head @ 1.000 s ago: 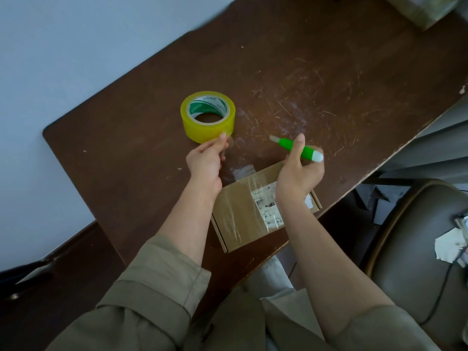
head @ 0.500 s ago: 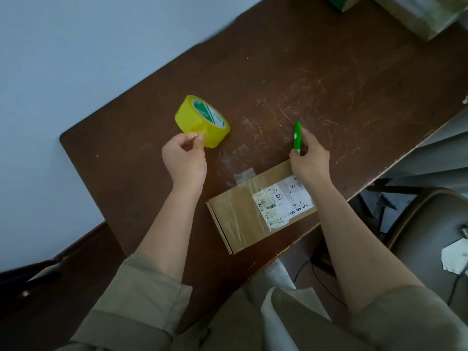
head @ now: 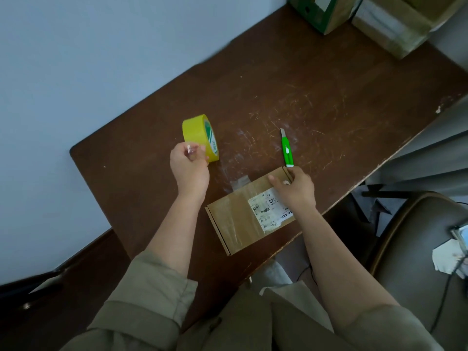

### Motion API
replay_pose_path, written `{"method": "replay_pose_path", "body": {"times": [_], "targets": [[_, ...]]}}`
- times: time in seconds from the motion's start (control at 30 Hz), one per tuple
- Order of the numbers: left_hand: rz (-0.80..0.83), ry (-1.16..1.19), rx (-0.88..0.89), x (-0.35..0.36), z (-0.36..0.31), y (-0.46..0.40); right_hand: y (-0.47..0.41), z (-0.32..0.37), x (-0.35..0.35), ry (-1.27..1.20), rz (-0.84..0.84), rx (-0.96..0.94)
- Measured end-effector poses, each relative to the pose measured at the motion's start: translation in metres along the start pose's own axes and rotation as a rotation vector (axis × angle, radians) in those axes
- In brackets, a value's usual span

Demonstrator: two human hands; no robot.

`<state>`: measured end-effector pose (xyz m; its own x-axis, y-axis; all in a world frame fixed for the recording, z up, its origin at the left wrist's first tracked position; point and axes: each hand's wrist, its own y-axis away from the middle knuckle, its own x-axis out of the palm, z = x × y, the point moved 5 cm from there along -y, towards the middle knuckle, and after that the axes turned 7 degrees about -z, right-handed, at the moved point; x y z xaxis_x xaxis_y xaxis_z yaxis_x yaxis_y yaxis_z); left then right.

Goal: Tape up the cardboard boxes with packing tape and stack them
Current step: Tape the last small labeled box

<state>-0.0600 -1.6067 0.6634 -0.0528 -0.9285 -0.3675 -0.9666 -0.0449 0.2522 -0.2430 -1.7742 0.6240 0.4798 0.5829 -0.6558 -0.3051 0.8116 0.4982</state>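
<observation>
Right now your left hand (head: pixel 189 171) grips the tape roll (head: pixel 200 137), thumb and fingers curled around its lower edge, roll tipped up on edge just above the table (head: pixel 329 79). Probably you hold it upright so the loose end can be peeled; no free strip is visible yet. Your right hand (head: pixel 295 188) rests on the far right corner of the box (head: pixel 240 219), fingers loosely bent and touching the top, holding nothing; likely steadying it for the tape. The box lies flat at the near table edge, flaps shut, white label (head: pixel 268 207) on top, glossy patches that look like tape already on it. Whether the seam needs more, can't tell.

The green cutter (head: pixel 287 149) lies on the table just beyond your right hand, blade end pointing away, not touched; handy for cutting the strip. A clear scrap (head: pixel 240 180) sticks to the table touching the box's far edge.

More boxes (head: pixel 354 13) sit at the far right corner, well apart, probably the stack spot. Judgement: taping stage, stacking not started for this one.
</observation>
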Motion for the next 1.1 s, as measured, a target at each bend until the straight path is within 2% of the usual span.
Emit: {"method": "replay_pose_path", "body": {"times": [0.1, 0.2, 0.27, 0.4, 0.5, 0.6, 0.73, 1.1], "targets": [[-0.026, -0.034, 0.027, -0.005, 0.010, -0.019, -0.002, -0.003, -0.008, -0.190, -0.089, 0.030], [-0.003, -0.066, 0.062, -0.013, -0.014, -0.013, 0.001, 0.008, -0.009, -0.207, -0.082, -0.093], [0.039, -0.136, 0.099, -0.012, -0.013, -0.011, 0.007, 0.022, -0.006, -0.051, -0.021, -0.244], [0.125, -0.111, 0.111, -0.012, 0.002, 0.001, 0.031, 0.052, 0.015, 0.477, 0.256, -0.620], [0.176, -0.137, 0.173, -0.013, 0.017, 0.020, 0.042, 0.056, 0.032, 0.624, 0.324, -0.772], [0.215, -0.194, 0.218, -0.015, 0.036, 0.038, 0.041, 0.049, 0.035, 0.643, 0.327, -0.778], [0.185, -0.215, 0.183, -0.016, 0.055, 0.044, 0.036, 0.042, 0.034, 0.669, 0.363, -0.726], [0.183, -0.157, 0.158, -0.010, 0.056, 0.047, 0.034, 0.058, 0.047, 0.851, 0.471, -0.612]]}}
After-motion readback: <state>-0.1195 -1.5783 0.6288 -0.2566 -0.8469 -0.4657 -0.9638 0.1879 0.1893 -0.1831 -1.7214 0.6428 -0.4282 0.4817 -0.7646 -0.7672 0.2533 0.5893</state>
